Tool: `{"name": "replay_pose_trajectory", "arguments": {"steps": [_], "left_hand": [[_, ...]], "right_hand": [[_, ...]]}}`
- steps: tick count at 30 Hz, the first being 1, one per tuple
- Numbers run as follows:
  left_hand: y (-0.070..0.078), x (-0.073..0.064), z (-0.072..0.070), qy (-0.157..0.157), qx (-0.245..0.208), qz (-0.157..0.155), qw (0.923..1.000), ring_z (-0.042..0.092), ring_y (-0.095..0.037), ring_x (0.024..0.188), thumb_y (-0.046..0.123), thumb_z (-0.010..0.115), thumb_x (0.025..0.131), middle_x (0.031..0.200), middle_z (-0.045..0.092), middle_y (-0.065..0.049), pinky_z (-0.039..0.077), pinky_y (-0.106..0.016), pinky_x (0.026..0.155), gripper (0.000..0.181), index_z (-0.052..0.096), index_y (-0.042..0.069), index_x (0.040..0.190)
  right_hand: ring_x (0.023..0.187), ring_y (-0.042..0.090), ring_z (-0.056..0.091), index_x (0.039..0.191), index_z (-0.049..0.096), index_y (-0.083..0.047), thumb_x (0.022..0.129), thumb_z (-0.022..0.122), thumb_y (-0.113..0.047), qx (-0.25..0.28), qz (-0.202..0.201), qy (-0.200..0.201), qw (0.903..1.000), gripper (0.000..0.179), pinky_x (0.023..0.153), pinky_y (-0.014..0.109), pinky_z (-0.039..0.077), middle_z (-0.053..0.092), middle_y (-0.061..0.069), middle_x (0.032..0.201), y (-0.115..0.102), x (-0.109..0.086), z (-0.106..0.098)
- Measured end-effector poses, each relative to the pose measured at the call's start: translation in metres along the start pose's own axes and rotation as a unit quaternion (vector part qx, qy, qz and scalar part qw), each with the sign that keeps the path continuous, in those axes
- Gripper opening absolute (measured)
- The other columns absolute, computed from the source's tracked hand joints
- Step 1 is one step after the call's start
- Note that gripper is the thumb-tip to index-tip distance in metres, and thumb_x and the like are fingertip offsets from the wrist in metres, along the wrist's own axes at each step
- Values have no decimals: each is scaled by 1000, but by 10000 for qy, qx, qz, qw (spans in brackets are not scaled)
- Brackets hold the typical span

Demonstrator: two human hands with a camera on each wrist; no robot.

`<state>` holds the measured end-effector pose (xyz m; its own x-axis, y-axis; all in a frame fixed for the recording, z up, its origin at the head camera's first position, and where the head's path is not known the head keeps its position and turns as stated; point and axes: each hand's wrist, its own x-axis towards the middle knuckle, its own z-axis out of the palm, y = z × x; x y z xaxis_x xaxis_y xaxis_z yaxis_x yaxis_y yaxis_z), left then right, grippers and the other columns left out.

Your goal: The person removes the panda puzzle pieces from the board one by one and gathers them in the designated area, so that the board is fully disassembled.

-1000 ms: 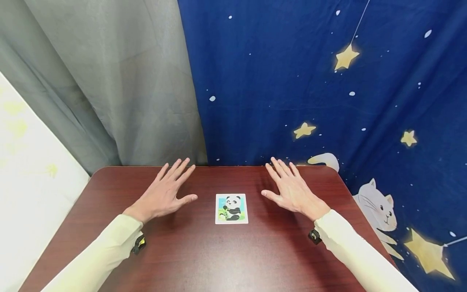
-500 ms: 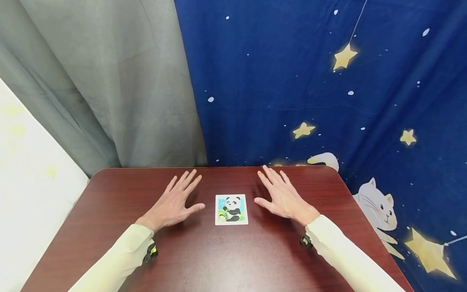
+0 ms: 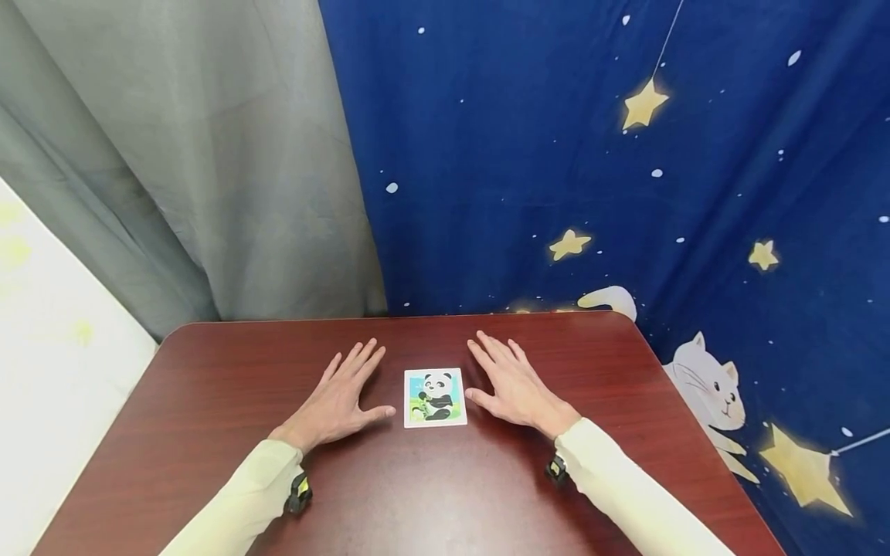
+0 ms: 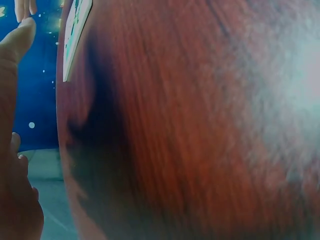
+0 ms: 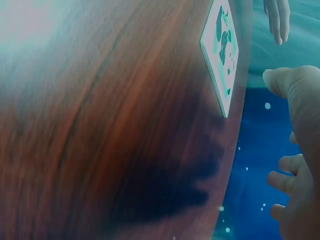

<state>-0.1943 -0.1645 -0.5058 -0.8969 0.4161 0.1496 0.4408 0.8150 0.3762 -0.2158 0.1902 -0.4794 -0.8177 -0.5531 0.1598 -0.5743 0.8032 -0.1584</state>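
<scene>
1. Head: panda card (image 3: 435, 398) flat on dark red-brown table (image 3: 445, 486). Left hand (image 3: 335, 405) left of card, fingers extended and spread, thumb toward card. Right hand (image 3: 520, 391) right of card, same pose, thumb just beside card. Pale sleeves (image 3: 239, 502) and black wrist devices (image 3: 297, 496) on card's near side. Gray curtain (image 3: 278, 170) and blue star curtain (image 3: 487, 154) behind card.
2. Left wrist: left hand raised above table, apart from card; fingers partly hidden.
3. Right wrist: right hand likewise raised, thumb straight, apart from card. Dark shadow (image 5: 160, 195) on table near card.
</scene>
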Motion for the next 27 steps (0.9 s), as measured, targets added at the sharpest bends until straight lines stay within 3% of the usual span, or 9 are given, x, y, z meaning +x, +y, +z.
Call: {"name": "replay_pose_trajectory", "arguments": {"steps": [12,27], "left_hand": [[6,1,13,57,-126,137,9998,29,-44,163,65,83,82,176,30,-16,22,-71,129,115,33,8,168],[17,3,31,-442,-487,-108,9978,27,-40,165,69,78,85,177,31,-12,20,-69,131,113,31,11,169]], "right_hand": [[156,33,44,165,40,-8,104,64,-46,609,53,-54,9981,75,130,63,29,45,17,168,-23,13,16],[150,29,51,154,57,-9,104,65,-39,754,-83,-11,9971,59,128,57,34,55,12,160,-45,31,35]]}}
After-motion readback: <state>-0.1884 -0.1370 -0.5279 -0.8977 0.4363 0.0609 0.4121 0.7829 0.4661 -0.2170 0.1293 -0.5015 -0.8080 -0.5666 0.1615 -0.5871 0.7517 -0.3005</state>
